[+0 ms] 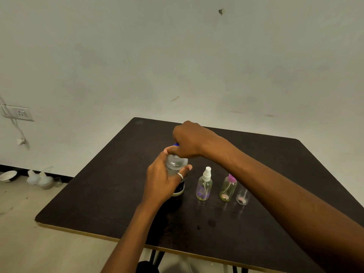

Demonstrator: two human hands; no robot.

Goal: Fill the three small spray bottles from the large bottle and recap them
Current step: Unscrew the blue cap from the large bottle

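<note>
Large bottle (175, 164) stands upright about mid-worktop (118, 184), long axis vertical. Left grip (163, 180) wraps its clear upper body from the near-left side, thumb and ringed finger curled round it. The dark label band shows below the hand. Right grip (189, 140) sits directly over the neck, fingers curled down round the blue cap (175, 144).

Key relation: the cap lies straight above the left grip, on the bottle's own axis. Judged step is unscrewing, with the left bracing and the right turning.

Three small bottles stand upright in a row beside the large bottle, running toward the right edge:
- white-topped spray bottle (204, 186), nearest
- purple-topped spray bottle (228, 189), next
- third small bottle (242, 197), last

The right forearm crosses over the row, so the right grip is the nearer one to it.

Hidden or unclear:
- Only a sliver of the cap shows beside the thumb, so it cannot be told whether it has loosened.
- The forearm cuts off the third bottle's top, so capped or open cannot be told.
- The liquid level in the large bottle is hard to read.
- The small bottles look near-empty, as a judgement only.
</note>
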